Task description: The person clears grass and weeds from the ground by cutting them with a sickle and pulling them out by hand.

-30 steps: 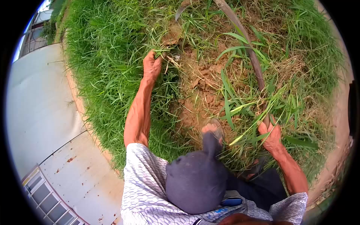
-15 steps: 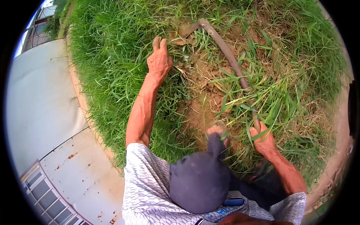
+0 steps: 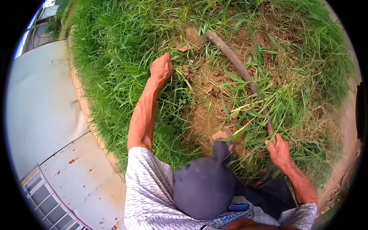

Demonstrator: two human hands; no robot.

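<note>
My right hand (image 3: 280,152) is wrapped round the lower end of a long, curved wooden handle (image 3: 234,58). The handle slants up and left to a dark metal blade (image 3: 202,39) near the top of the bare soil, partly hidden by grass. Loose cut grass (image 3: 285,105) lies over the handle just above that hand. At the edge of the tall green grass (image 3: 115,61), my left hand (image 3: 161,69) is closed with its fingers bunched; grass blades touch the fingertips, and whatever they grip is hidden.
Bare brown soil (image 3: 205,115) runs down the middle to my foot (image 3: 221,135). A pale metal sheet (image 3: 46,96) with rust spots and a barred window (image 3: 50,203) stand at left. A dirt path (image 3: 343,161) borders the grass at right.
My left hand let go of grass, opened with fingers extended, and has now closed again. The tool's head came down toward me, and my right hand has shifted slightly right and down since half a second ago.
</note>
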